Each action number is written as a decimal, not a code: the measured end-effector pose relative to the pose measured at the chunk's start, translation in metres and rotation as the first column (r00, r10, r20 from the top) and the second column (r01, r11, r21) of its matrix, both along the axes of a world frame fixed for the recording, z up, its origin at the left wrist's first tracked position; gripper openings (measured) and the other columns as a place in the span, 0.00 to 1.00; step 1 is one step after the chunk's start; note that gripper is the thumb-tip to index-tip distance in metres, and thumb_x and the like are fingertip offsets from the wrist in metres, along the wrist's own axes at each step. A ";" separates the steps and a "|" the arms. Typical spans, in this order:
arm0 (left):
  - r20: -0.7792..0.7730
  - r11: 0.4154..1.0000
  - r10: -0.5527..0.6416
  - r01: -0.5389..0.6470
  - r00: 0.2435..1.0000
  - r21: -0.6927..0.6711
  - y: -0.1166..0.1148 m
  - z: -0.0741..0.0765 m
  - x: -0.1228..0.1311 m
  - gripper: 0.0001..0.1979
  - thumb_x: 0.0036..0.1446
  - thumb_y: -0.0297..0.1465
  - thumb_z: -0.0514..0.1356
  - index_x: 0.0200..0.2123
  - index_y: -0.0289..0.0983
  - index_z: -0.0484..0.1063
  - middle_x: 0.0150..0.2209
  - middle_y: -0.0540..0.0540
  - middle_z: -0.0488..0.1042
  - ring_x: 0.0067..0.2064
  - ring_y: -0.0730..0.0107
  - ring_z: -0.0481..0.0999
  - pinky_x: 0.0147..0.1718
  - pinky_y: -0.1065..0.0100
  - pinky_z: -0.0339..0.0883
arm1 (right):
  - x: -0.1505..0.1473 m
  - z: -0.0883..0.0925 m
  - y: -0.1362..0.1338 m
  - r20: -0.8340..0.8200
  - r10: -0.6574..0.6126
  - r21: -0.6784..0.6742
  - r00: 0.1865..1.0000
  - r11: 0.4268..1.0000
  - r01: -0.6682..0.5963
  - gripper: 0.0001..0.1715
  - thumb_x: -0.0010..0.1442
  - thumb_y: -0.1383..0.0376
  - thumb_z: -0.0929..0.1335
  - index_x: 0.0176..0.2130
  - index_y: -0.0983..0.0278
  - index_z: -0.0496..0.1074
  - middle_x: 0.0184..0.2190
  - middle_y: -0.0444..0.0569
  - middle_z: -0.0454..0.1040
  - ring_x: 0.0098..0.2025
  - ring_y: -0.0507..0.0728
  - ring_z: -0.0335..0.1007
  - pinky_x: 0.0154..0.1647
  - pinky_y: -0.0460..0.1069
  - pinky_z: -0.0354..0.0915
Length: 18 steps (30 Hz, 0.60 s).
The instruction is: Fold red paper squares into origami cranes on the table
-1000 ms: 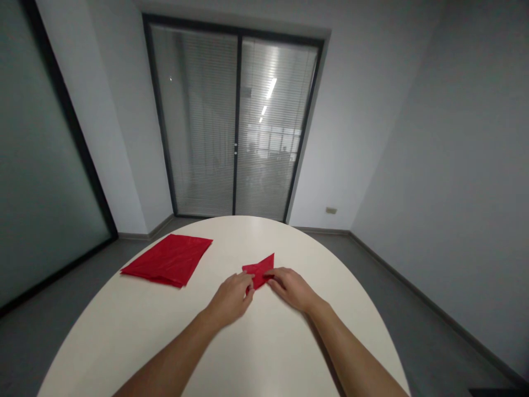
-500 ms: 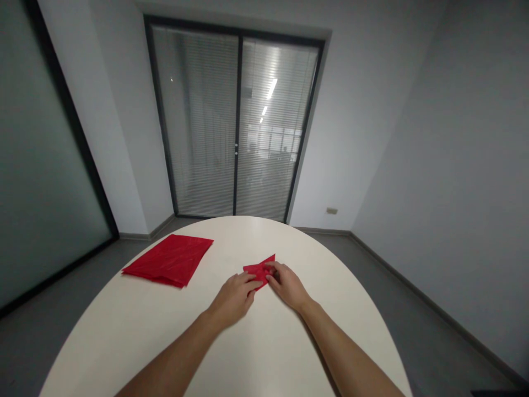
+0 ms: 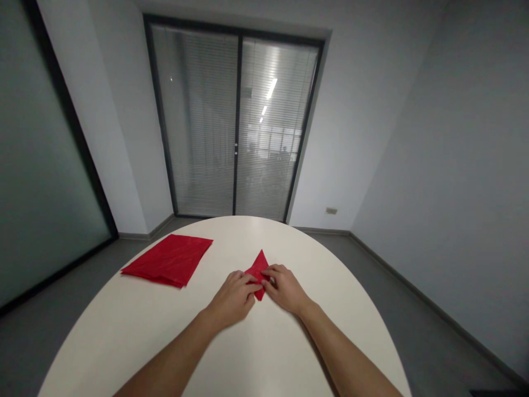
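Between my hands, a small folded piece of red paper (image 3: pixel 260 262) lies on the table, with one pointed tip facing away from me and another showing below my fingers. My left hand (image 3: pixel 236 295) has its fingers on the paper's left side, the fingertips over its middle. From the right, my right hand (image 3: pixel 285 286) is closed on the paper's right edge, thumb and fingers curled at it. The fingertips of both hands cover part of the folds.
The round white table (image 3: pixel 223 358) fills the foreground. At its left lies a stack of larger red sheets (image 3: pixel 169 259). Beyond the far edge stand a dark-framed glass door with blinds (image 3: pixel 235 132) and a white wall (image 3: pixel 355 121).
The folded paper has turned anticlockwise, its tip swinging from the upper right to point straight away from me. Both hands stay on it with small finger shifts.
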<state>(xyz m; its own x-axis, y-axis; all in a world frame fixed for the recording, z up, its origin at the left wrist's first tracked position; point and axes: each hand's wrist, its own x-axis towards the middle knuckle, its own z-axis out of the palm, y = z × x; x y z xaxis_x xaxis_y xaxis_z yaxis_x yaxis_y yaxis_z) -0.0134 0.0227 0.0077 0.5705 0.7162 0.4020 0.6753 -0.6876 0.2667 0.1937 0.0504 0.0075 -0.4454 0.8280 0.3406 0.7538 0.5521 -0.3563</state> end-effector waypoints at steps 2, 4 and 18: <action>0.015 0.999 -0.045 0.045 0.999 -0.019 0.000 0.000 0.000 0.19 0.59 0.23 0.54 0.48 0.45 0.77 0.44 0.46 0.78 0.48 0.59 0.72 0.54 0.54 0.63 | 0.003 -0.004 0.002 -0.001 0.035 -0.006 0.999 0.999 -0.036 0.21 0.64 0.62 0.66 0.54 0.64 0.75 0.52 0.56 0.75 0.55 0.62 0.68 0.59 0.56 0.62; 0.042 0.996 -0.079 0.080 0.996 -0.033 0.001 0.000 0.000 0.19 0.58 0.22 0.54 0.47 0.44 0.77 0.43 0.47 0.79 0.50 0.60 0.72 0.57 0.55 0.61 | 0.008 -0.007 0.004 0.020 0.092 -0.024 0.996 0.996 -0.091 0.25 0.64 0.61 0.66 0.59 0.65 0.71 0.58 0.57 0.72 0.61 0.64 0.64 0.64 0.59 0.57; 0.011 0.999 0.030 -0.029 1.000 -0.019 0.002 -0.009 -0.001 0.21 0.59 0.26 0.57 0.56 0.40 0.71 0.56 0.42 0.73 0.57 0.56 0.70 0.59 0.53 0.61 | 0.014 -0.001 -0.006 0.111 0.196 -0.146 0.974 0.973 -0.179 0.38 0.67 0.48 0.62 0.68 0.63 0.58 0.69 0.57 0.55 0.71 0.69 0.44 0.70 0.67 0.46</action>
<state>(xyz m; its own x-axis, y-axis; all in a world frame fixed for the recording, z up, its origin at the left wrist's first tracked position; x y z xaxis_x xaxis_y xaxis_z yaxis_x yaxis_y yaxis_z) -0.0145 0.0251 -0.0013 0.5446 0.7402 0.3943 0.6922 -0.6622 0.2870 0.2077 0.0442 0.0066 -0.6287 0.7600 0.1648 0.6842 0.6413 -0.3473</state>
